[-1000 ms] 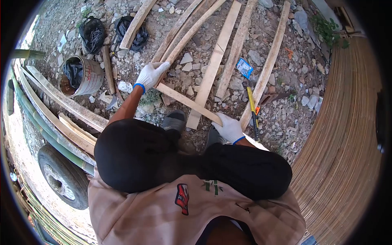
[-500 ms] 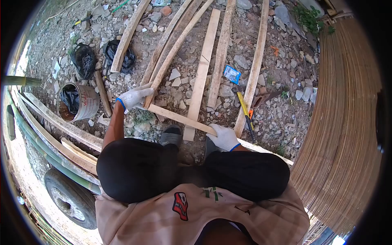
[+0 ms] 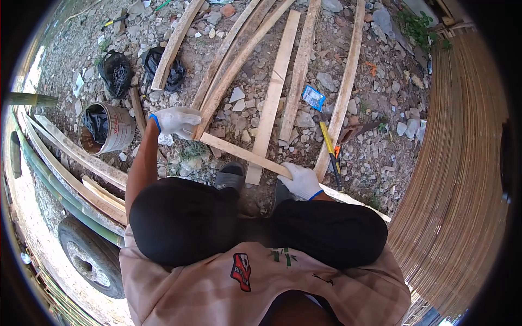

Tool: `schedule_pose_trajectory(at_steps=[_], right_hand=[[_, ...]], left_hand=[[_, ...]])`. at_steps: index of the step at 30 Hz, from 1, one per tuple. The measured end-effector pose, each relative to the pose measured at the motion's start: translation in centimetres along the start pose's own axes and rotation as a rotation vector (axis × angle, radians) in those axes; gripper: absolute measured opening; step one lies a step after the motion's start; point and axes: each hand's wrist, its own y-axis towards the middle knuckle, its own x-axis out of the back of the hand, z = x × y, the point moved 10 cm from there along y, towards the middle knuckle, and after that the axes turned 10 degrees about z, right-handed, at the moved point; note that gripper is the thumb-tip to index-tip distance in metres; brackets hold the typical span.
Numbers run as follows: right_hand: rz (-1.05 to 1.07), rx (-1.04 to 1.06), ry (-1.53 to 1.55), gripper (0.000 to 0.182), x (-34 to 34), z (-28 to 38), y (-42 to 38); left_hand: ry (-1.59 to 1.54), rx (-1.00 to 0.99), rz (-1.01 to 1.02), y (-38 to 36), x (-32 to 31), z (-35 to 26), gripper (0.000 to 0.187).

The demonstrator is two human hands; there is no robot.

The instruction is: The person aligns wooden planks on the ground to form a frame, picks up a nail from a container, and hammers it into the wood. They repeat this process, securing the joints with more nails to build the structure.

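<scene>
My right hand (image 3: 302, 181), in a white glove with a blue cuff, is closed round the near end of a short wooden strip (image 3: 244, 155). The strip slants up to the left, and its far end meets the end of a long wooden plank (image 3: 231, 81). My left hand (image 3: 176, 120), gloved the same way, is at that plank's left edge with fingers stretched out and thumb apart; its fingertips touch the plank. A paler flat plank (image 3: 274, 98) passes beneath the strip. More long planks (image 3: 300, 73) lie alongside on the stony ground.
To the right lie a yellow-and-black tool (image 3: 330, 152) and a blue packet (image 3: 314, 98). A bucket (image 3: 120, 129) and black bags (image 3: 115, 75) of nails stand at left, near bamboo poles (image 3: 70, 204) and a tyre (image 3: 89, 255). A slatted bamboo screen (image 3: 451, 179) borders the right.
My left hand has shifted slightly, its fingers now closer together at the plank's edge. My right hand still grips the short strip. The whole view has moved a little.
</scene>
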Motion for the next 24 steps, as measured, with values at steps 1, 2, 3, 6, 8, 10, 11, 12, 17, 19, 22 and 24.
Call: schedule_pose_trajectory(at_steps=[1, 2, 3, 6, 8, 10, 11, 12, 17, 19, 22, 24], right_hand=[[0.04, -0.019, 0.0, 0.047, -0.3, -0.1, 0.2], [0.039, -0.013, 0.002, 0.047, -0.5, -0.1, 0.3], [0.009, 0.002, 0.008, 0.047, -0.4, -0.1, 0.4], [-0.017, 0.009, 0.026, 0.048, -0.3, -0.4, 0.6], [0.005, 0.0, 0.039, 0.048, -0.4, -0.6, 0.4], [-0.009, 0.003, 0.044, 0.047, -0.3, -0.7, 0.5], [0.003, 0.008, 0.047, 0.047, -0.3, -0.6, 0.7], [-0.024, 0.017, 0.052, 0.047, 0.0, -0.6, 0.6], [-0.026, 0.028, 0.083, 0.043, 0.1, -0.2, 0.6], [-0.02, 0.02, 0.081, 0.042, -0.2, -0.2, 0.6], [-0.031, 0.0, 0.079, 0.042, 0.0, -0.1, 0.8], [-0.039, -0.01, 0.077, 0.041, 0.0, -0.2, 0.7]], left_hand=[[0.113, 0.118, -0.047, -0.3, 0.9, 0.1, 0.085], [0.113, 0.119, -0.053, -0.4, 1.1, -0.5, 0.085], [0.145, 0.187, -0.054, -0.2, 0.8, -0.9, 0.081], [0.147, 0.233, -0.023, 0.2, 0.6, -0.3, 0.077], [0.031, 0.02, -0.07, -0.4, 0.1, 0.2, 0.084], [-0.091, -0.045, -0.128, -0.3, 0.0, 3.5, 0.077], [-0.245, -0.189, -0.08, -0.3, -0.4, 4.1, 0.073], [-0.4, -0.331, -0.035, -0.6, -0.9, 4.7, 0.07], [-0.647, -0.453, -0.248, -1.6, -4.1, 6.3, 0.055], [-0.723, -0.485, -0.39, -1.3, -4.4, 6.9, 0.057], [-0.789, -0.535, -0.477, -0.7, -4.6, 7.9, 0.06], [-0.83, -0.571, -0.495, -0.4, -4.8, 8.0, 0.062]])
